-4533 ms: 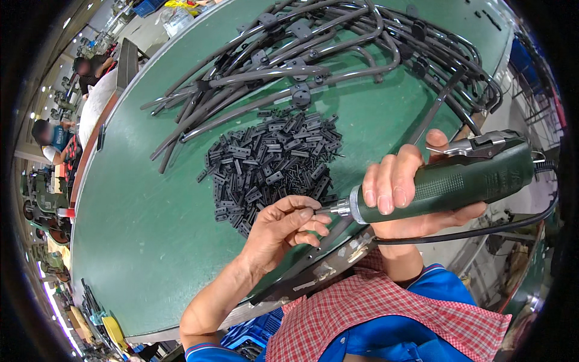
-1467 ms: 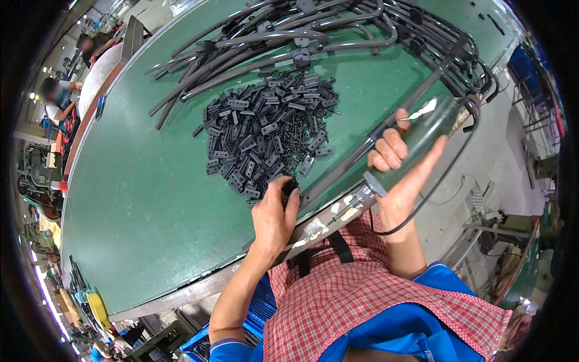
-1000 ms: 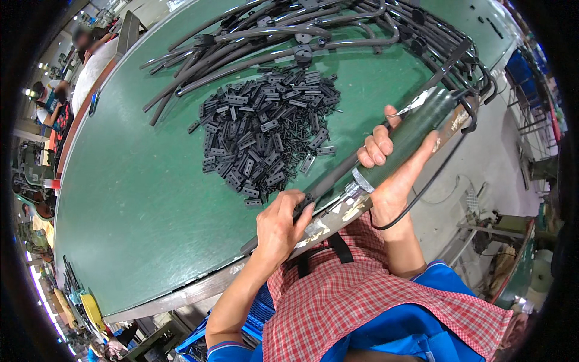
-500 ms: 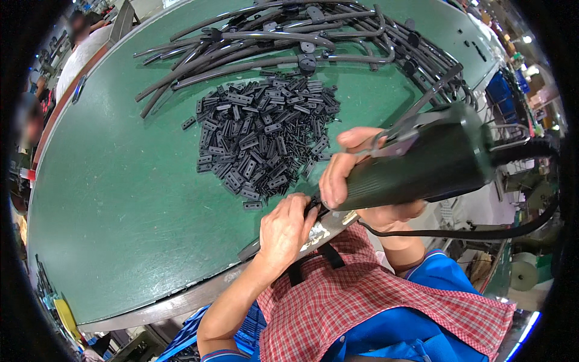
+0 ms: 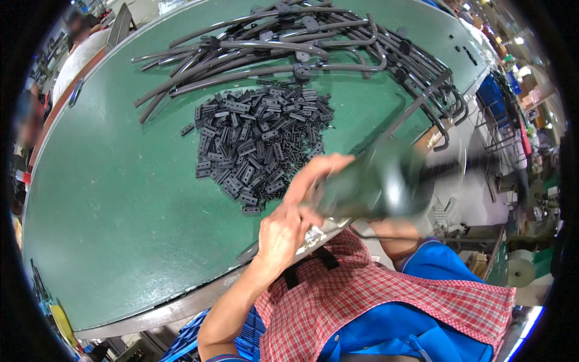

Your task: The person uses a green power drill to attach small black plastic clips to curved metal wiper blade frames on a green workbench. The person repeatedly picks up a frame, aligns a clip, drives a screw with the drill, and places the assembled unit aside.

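My left hand (image 5: 279,238) is closed at the table's near edge, holding a dark tube (image 5: 248,253) whose end sticks out to the left. My right hand (image 5: 316,178) grips a dark green electric screwdriver (image 5: 374,184), smeared by motion, its working end close beside my left fingers. Both hands nearly touch, and the screwdriver's tip and whatever lies under the fingers are hidden. Just beyond them is a heap of small black two-hole blocks (image 5: 241,145), with black screws (image 5: 295,142) on its right side.
Bent dark metal tubes (image 5: 253,66) with black fittings lie piled across the far side of the green table (image 5: 120,211). At the left edge rests a pen-like item (image 5: 76,93). Another person (image 5: 81,57) sits beyond that edge. A blue bin (image 5: 491,96) stands at right.
The electric screwdriver and my right hand have moved left and turned, close against my left hand. My left hand keeps about the same place on the tube.
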{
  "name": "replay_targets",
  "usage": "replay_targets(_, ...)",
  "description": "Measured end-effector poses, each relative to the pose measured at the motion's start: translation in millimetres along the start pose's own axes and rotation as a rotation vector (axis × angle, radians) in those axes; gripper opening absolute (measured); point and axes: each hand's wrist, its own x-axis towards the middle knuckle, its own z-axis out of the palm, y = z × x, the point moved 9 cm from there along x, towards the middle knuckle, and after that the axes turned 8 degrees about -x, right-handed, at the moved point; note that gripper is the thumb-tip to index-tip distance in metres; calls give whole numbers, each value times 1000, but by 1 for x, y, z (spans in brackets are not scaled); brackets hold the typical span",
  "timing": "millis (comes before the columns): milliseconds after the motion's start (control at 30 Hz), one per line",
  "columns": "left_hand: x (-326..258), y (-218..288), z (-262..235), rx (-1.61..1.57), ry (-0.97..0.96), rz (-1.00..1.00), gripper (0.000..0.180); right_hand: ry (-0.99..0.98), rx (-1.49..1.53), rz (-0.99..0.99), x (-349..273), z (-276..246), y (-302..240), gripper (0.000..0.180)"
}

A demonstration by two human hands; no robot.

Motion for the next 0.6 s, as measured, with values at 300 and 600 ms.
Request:
replay_targets(300,19,-9,-2,-11,46,-37,23,688,755,-203,-71,-79,-41,80)
replay_targets(600,80,3,-24,270,154,117,18,944,954,-59,-130,-54,-2,89)
